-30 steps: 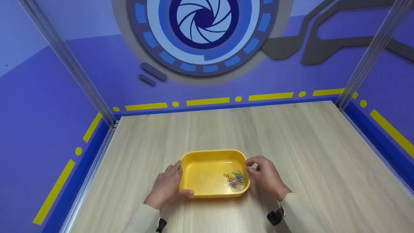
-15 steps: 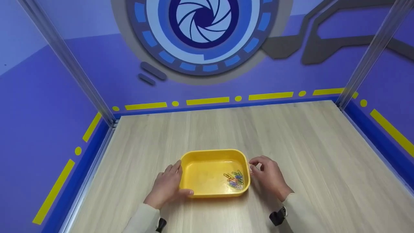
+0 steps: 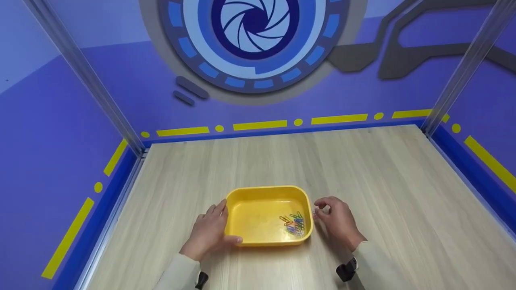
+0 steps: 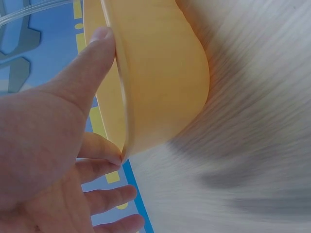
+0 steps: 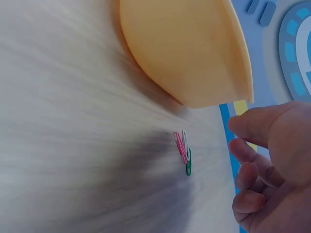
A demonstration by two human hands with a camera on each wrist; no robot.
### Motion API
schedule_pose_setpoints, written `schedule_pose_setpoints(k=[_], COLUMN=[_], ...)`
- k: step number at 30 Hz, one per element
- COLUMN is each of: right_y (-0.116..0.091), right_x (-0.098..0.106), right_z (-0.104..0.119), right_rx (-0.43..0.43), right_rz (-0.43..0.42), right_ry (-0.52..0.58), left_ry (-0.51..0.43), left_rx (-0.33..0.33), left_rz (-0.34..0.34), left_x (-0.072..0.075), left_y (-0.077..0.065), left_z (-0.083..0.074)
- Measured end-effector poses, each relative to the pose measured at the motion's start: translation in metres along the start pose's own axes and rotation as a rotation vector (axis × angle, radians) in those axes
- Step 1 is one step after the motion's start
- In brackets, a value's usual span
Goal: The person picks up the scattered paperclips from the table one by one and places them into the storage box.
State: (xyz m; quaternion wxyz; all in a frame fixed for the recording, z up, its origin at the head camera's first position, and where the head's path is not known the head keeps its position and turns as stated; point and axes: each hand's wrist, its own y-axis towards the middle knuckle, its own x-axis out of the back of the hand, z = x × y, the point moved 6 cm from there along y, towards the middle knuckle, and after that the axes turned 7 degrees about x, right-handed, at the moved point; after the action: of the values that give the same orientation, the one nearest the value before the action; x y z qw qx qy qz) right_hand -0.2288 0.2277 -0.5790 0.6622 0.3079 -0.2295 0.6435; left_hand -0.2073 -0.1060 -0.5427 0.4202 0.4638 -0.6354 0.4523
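In the head view a yellow plastic tray [image 3: 258,217] stands on the table. Colourful paper clips [image 3: 293,223] lie in a small pile at its right end. My left hand [image 3: 209,231] holds the tray's left end, thumb over the near rim and fingers along the side; the left wrist view shows the thumb on the rim and the index fingertip at a corner. My right hand [image 3: 336,217] hovers just beyond the tray's right wall, fingers loosely curled, nothing seen between them. Below it, the right wrist view shows a pink, a white and a green paper clip [image 5: 183,150] close to the tray.
The light wooden table [image 3: 258,161] spreads around the tray. Purple-blue panels [image 3: 322,92] with yellow marks rise at the back and both sides, with metal posts at the corners. A black band [image 3: 347,269] sits at my right wrist.
My right hand has drawn back slightly to the right from the tray's right rim. The left hand and the tray stay in place, and the pile inside looks the same.
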Motion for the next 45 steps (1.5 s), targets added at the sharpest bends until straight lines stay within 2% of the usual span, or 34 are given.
schedule_pose_setpoints(k=[10,16,25,33,45], right_y=[0.003,0.004,0.005,0.007,0.008], right_x=[-0.008,-0.013,-0.018,-0.02,-0.02], right_z=[-0.014,-0.019,-0.022,-0.026,-0.029], right_rx=[-0.046,-0.03,-0.04,-0.093,-0.118], right_rz=[0.037,0.054,0.05,0.074,0.081], right_ry=[-0.068,-0.081,-0.126,-0.119,-0.116], left_ry=[-0.009,-0.013,-0.003,-0.016,-0.013], left_rx=[0.002,-0.015,0.0,0.016,0.016], left_rz=[0.0,-0.007,0.0,-0.005,0.004], left_x=[0.0,0.0,-0.001,-0.001,-0.001], left_y=[0.0,-0.001,-0.001,0.0,0.0], left_z=[0.001,0.0,0.0,0.001,0.001])
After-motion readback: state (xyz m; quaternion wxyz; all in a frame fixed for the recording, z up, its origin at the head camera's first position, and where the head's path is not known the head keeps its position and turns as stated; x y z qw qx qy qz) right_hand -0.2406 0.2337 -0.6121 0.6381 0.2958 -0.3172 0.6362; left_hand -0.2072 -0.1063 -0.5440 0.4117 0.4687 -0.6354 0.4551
